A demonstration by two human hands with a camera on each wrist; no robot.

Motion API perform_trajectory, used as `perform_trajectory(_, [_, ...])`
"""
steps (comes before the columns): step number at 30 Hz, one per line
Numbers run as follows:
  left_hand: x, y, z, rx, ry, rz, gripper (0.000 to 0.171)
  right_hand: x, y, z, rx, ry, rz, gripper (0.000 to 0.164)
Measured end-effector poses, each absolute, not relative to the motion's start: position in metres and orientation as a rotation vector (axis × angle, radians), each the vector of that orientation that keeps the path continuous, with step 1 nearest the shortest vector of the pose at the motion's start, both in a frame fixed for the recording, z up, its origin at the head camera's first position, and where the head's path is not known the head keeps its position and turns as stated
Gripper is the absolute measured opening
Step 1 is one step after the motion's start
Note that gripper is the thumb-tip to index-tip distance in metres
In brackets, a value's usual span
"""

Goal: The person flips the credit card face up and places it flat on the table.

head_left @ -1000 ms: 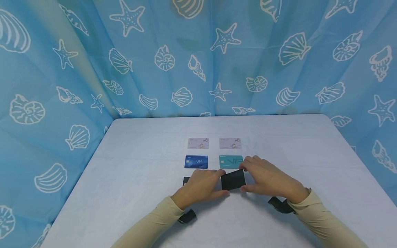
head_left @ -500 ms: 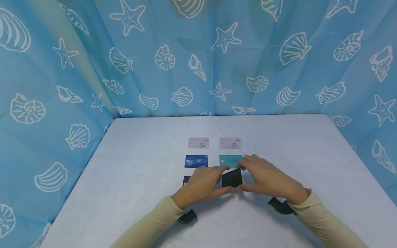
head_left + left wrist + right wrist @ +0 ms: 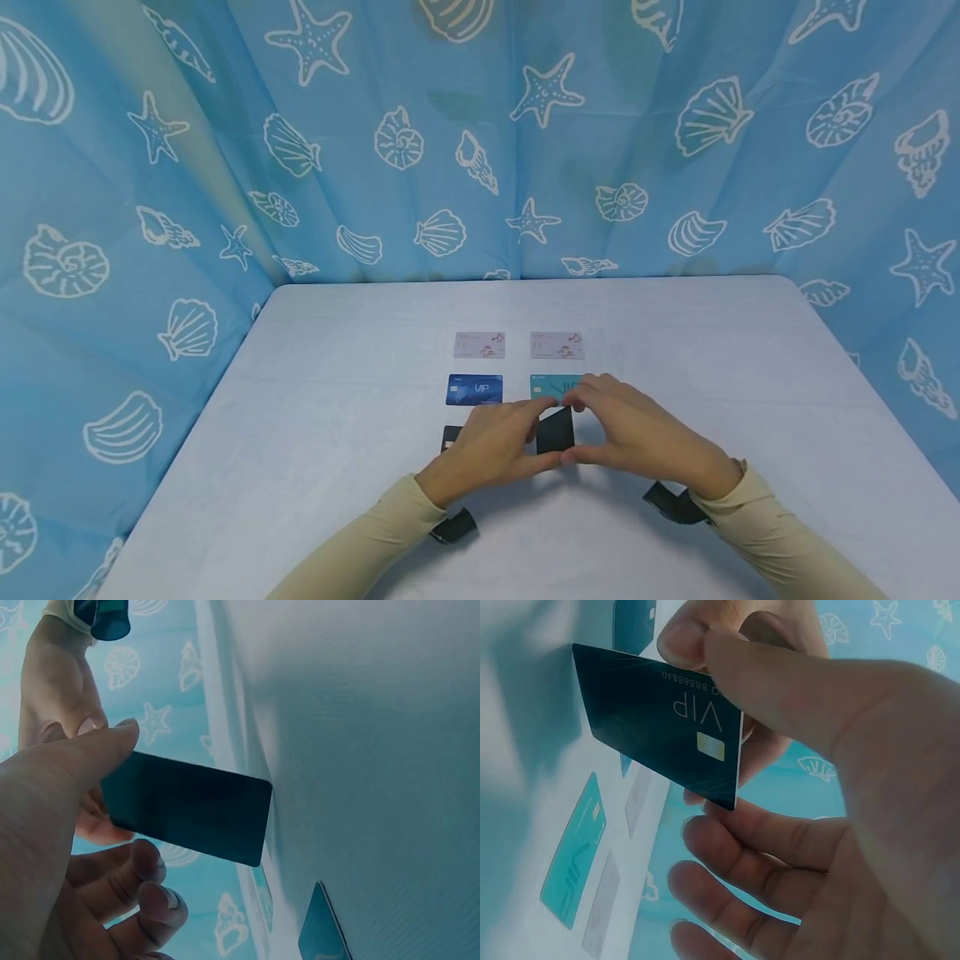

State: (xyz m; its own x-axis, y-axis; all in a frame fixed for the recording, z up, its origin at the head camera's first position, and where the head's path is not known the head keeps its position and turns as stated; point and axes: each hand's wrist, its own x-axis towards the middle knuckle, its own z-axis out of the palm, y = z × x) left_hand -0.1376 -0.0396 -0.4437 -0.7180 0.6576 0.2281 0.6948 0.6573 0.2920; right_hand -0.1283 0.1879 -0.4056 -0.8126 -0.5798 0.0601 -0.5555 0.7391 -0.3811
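A black VIP card [image 3: 555, 432] is raised on edge between both hands, face and chip visible in the right wrist view [image 3: 656, 712], plain dark back in the left wrist view [image 3: 187, 806]. My left hand [image 3: 489, 443] holds it by its edges, thumb at one long edge. From the other side my right hand [image 3: 637, 433] pinches it between thumb and forefinger. The two thumbs nearly meet at the near edge. Just behind lies a teal VIP card [image 3: 551, 387], partly covered by the right fingers. Another dark card [image 3: 449, 436] is mostly hidden under my left hand.
A blue VIP card [image 3: 474, 390] lies left of the teal one. Farther back are two pale pink cards, one left [image 3: 480, 345] and one right [image 3: 557, 345]. All rest on a white-covered table [image 3: 337, 375], with a blue seashell curtain [image 3: 450, 125] behind.
My right hand has moved left toward my left hand. The black card has turned, showing a narrower face in the head view. The other cards have stayed put.
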Motion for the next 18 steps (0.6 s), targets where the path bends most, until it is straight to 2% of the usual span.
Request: perform_trajectory(18, [-0.139, -0.039, -0.4433, -1.13, -2.846, -0.679, 0.063, -0.1261, 0.1833, -0.4046, -0.891, 2.883, -0.676, 0.064])
